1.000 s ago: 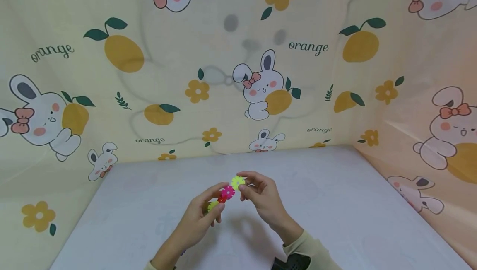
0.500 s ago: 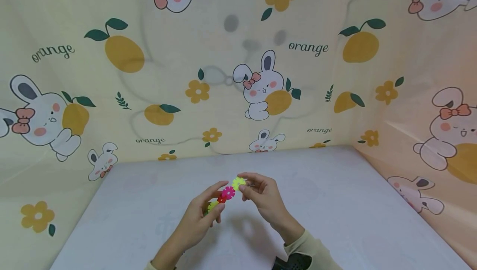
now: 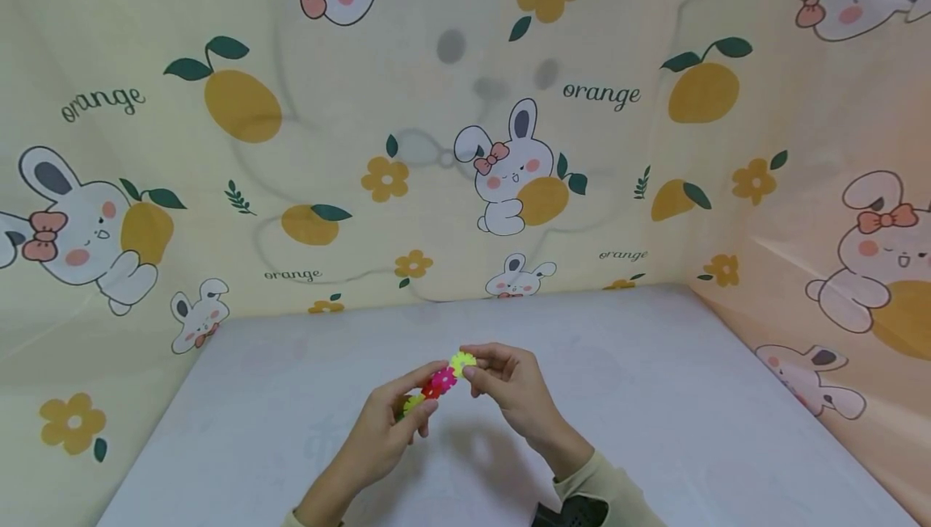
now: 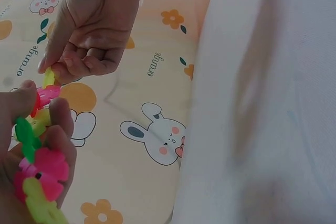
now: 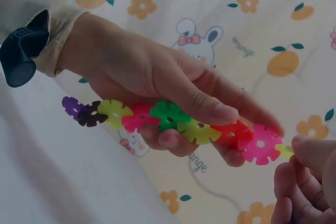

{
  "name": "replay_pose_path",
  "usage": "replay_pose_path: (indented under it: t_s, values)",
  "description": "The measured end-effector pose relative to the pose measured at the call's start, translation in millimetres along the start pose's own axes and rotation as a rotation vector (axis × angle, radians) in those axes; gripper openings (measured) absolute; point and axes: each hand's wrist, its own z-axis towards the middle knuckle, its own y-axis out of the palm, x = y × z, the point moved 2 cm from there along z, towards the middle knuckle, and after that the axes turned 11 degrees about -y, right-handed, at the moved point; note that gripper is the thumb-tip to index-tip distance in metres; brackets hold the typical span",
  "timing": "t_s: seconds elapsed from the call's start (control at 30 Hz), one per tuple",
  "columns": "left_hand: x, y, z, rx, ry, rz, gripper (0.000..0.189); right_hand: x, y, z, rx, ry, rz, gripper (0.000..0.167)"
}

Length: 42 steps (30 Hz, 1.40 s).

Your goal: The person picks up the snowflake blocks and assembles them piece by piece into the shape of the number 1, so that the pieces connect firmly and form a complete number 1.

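My left hand (image 3: 381, 430) holds a chain of interlocking plastic snowflake discs between thumb and fingers, raised above the table. In the right wrist view the chain runs along the palm: a purple disc (image 5: 72, 107), a dark one (image 5: 92, 115), then yellow-green, pink, green (image 5: 170, 115), yellow, red (image 5: 233, 132) and a pink disc (image 5: 260, 144) at the far end. My right hand (image 3: 516, 385) pinches a yellow disc (image 3: 461, 363) between thumb and fingertips. That disc meets the pink end disc edge-on; how deeply they are joined is hidden.
A white-covered table (image 3: 618, 398) lies below both hands. Behind it and at the sides hangs a cream cloth (image 3: 327, 147) printed with rabbits and oranges. A black device (image 3: 570, 511) sits at the right wrist, and another (image 5: 23, 51) at the left.
My right hand has shifted slightly down and left, bringing the yellow disc closer against the pink one. The left hand keeps its hold on the chain, almost still.
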Motion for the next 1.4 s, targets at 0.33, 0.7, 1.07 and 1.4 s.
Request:
replay_pose_path:
  t_s: [0.33,0.7,1.07,1.4]
  values:
    - [0.5,-0.9,-0.4,-0.005,-0.017,-0.011,0.048,1.1,1.1,-0.3,-0.001,-0.01,-0.018,0.031]
    - [-3.9,-1.1,-0.8,0.034,0.094,0.023,0.044,-0.8,4.2,-2.8,-0.028,-0.066,-0.065,0.033]
    - [-6.4,2.7,-2.0,0.069,0.138,0.078,0.044,-0.5,4.4,-4.7,-0.026,-0.061,-0.042,0.034]
    - [-4.0,6.0,-1.9,0.088,0.084,0.045,0.044,2.7,1.5,-4.4,-0.02,0.024,0.019,0.037]
